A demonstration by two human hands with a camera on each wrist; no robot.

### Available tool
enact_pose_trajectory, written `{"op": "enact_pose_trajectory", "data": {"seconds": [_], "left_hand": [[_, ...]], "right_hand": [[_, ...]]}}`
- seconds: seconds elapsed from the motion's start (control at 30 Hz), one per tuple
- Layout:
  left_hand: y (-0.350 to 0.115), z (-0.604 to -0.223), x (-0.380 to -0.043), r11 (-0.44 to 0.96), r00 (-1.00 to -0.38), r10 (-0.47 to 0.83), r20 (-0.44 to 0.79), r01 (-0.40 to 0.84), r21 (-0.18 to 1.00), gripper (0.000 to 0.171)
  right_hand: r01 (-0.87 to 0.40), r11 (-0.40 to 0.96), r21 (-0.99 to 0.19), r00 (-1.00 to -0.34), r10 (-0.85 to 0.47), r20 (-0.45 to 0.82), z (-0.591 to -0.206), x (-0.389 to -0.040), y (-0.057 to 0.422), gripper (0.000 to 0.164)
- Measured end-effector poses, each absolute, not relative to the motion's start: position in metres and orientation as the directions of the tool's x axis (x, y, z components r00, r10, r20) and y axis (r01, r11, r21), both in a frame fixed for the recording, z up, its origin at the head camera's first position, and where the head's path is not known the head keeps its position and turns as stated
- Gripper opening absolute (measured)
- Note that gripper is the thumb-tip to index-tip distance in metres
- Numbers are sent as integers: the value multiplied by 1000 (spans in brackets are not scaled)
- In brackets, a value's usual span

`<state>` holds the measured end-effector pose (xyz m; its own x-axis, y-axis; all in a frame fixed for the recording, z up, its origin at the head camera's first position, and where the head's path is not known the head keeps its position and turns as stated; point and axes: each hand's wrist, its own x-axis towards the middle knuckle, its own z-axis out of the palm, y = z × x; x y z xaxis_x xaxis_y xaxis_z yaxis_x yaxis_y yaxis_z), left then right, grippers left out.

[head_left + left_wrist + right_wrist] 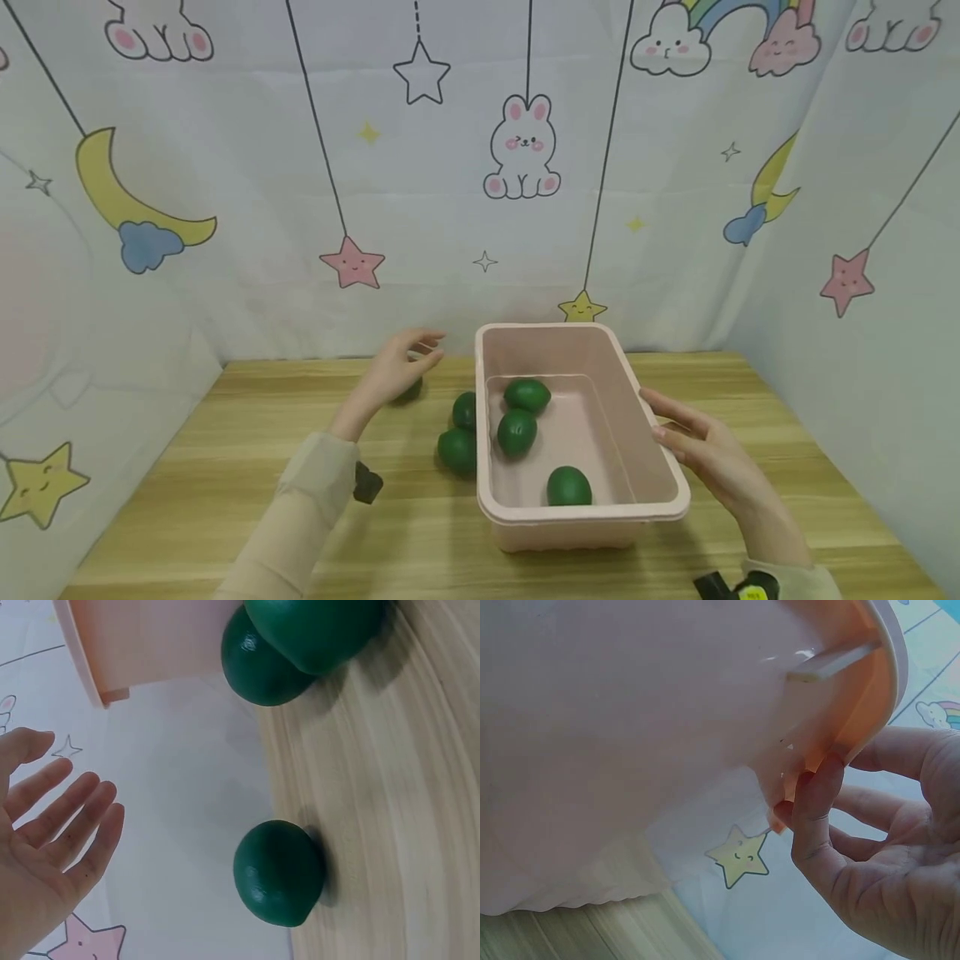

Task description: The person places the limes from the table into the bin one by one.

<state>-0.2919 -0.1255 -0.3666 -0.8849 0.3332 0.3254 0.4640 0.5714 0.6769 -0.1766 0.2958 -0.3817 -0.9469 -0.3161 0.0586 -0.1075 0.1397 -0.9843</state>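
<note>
My left hand (397,362) hovers over the far left part of the table, holding nothing; its fingers are loosely spread in the left wrist view. Below it lies one dark green lime-like fruit (277,874), mostly hidden by the hand in the head view. Two more green fruits (457,452) rest together against the left side of a pale pink plastic bin (581,514). Three green fruits (528,395) lie inside the bin. On the bin's right side, my right hand (885,832) pinches the rim between thumb and fingers.
The wood-grain table (247,442) ends at a white curtain (450,217) printed with stars, moons and rabbits, which also hangs on both sides. A dark camera mount (367,483) sticks out from the left wrist, and another (738,586) sits on the right wrist.
</note>
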Motion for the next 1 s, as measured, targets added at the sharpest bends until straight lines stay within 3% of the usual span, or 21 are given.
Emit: {"op": "enact_pose_trajectory", "data": {"seconds": [1.0], "left_hand": [[-149,-415,-321,595,-923,229,310,384,706,43]], "right_hand": [[-117,128,-985,-948,-309,73,-384,-177,297,54]]}}
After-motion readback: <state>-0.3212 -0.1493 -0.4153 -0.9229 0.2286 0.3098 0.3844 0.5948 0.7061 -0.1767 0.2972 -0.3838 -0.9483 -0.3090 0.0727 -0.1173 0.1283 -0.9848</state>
